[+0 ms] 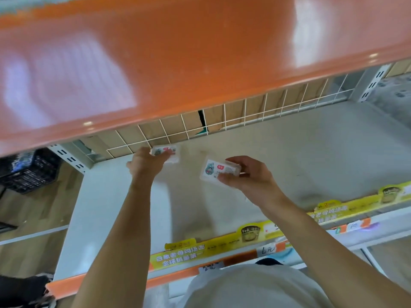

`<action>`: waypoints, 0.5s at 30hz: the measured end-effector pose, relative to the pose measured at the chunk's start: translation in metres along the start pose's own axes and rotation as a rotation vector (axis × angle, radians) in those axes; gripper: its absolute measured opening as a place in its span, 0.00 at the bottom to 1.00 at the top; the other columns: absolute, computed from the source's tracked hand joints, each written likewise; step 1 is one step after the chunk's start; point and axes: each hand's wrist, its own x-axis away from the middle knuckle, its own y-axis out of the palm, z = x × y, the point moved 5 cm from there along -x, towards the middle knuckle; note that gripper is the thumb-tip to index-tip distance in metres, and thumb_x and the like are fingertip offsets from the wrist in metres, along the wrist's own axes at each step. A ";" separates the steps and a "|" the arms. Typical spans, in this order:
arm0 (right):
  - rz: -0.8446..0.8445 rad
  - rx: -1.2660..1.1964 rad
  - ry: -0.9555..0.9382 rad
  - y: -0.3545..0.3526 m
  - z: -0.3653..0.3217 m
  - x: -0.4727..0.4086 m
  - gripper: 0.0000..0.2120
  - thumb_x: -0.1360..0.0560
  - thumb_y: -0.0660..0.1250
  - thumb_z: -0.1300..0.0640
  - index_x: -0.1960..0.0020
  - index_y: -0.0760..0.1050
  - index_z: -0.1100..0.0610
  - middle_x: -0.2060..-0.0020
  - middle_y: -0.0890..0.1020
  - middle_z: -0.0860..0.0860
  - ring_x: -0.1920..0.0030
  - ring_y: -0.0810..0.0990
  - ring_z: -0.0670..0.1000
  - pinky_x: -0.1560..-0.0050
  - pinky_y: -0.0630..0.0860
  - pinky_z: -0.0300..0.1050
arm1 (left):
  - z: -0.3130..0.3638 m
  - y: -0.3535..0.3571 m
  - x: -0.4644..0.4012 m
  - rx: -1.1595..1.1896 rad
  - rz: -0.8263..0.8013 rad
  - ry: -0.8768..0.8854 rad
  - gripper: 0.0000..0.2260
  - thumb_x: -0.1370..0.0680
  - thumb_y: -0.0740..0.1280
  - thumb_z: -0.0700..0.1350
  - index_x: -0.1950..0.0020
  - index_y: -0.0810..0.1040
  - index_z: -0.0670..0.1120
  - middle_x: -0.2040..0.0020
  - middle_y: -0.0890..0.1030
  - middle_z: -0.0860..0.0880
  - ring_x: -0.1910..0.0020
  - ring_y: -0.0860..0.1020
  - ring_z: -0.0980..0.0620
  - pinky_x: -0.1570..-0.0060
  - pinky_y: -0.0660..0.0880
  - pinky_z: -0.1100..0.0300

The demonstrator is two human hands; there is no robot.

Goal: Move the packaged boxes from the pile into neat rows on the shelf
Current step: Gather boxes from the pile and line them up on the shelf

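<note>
Left hand (145,163): fingers curled round a packaged box (165,154), box at their 1 o'clock, by the shelf (311,156) back grid.
Right hand (249,177): fingers pinch second box (219,172), at their 9 o'clock, above shelf.

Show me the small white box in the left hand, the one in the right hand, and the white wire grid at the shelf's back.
Small white packaged box, left hand (167,152): head view, printed top label.
Small white packaged box, right hand (214,171): head view, printed top face.
White wire grid (224,117): head view, mid-span wire.
</note>
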 end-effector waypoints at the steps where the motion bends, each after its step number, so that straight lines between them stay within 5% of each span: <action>1: 0.000 -0.005 0.007 0.001 0.000 0.001 0.17 0.31 0.79 0.63 0.45 0.80 0.54 0.56 0.85 0.50 0.66 0.81 0.39 0.64 0.76 0.31 | -0.001 -0.002 0.003 0.042 -0.013 -0.010 0.30 0.35 0.72 0.70 0.48 0.82 0.46 0.52 0.84 0.44 0.48 0.81 0.41 0.41 0.73 0.48; 4: 0.004 -0.035 0.021 0.004 0.002 0.002 0.19 0.31 0.79 0.63 0.42 0.80 0.56 0.53 0.85 0.53 0.62 0.82 0.44 0.61 0.78 0.34 | -0.004 -0.006 0.017 0.258 -0.055 0.014 0.20 0.33 0.77 0.61 0.53 0.84 0.47 0.62 0.81 0.49 0.58 0.80 0.44 0.55 0.74 0.55; 7: 0.007 -0.062 0.023 0.005 0.004 0.003 0.19 0.30 0.78 0.63 0.40 0.79 0.56 0.51 0.85 0.55 0.57 0.83 0.49 0.58 0.79 0.37 | -0.010 -0.010 0.032 0.513 -0.067 -0.031 0.11 0.28 0.77 0.49 0.49 0.84 0.45 0.61 0.81 0.49 0.65 0.76 0.50 0.61 0.73 0.61; 10: 0.006 -0.074 0.024 0.003 0.005 0.003 0.18 0.28 0.75 0.64 0.39 0.78 0.55 0.49 0.85 0.55 0.53 0.84 0.52 0.59 0.78 0.36 | -0.018 -0.010 0.044 0.680 -0.164 -0.101 0.11 0.27 0.75 0.45 0.46 0.84 0.45 0.54 0.85 0.44 0.57 0.79 0.48 0.51 0.81 0.56; 15: 0.078 -0.159 0.053 -0.013 0.010 0.008 0.20 0.27 0.72 0.67 0.38 0.76 0.55 0.47 0.84 0.58 0.48 0.84 0.57 0.45 0.80 0.53 | -0.006 -0.015 0.076 0.798 -0.264 -0.035 0.12 0.24 0.74 0.45 0.43 0.82 0.44 0.48 0.86 0.41 0.48 0.84 0.46 0.44 0.80 0.51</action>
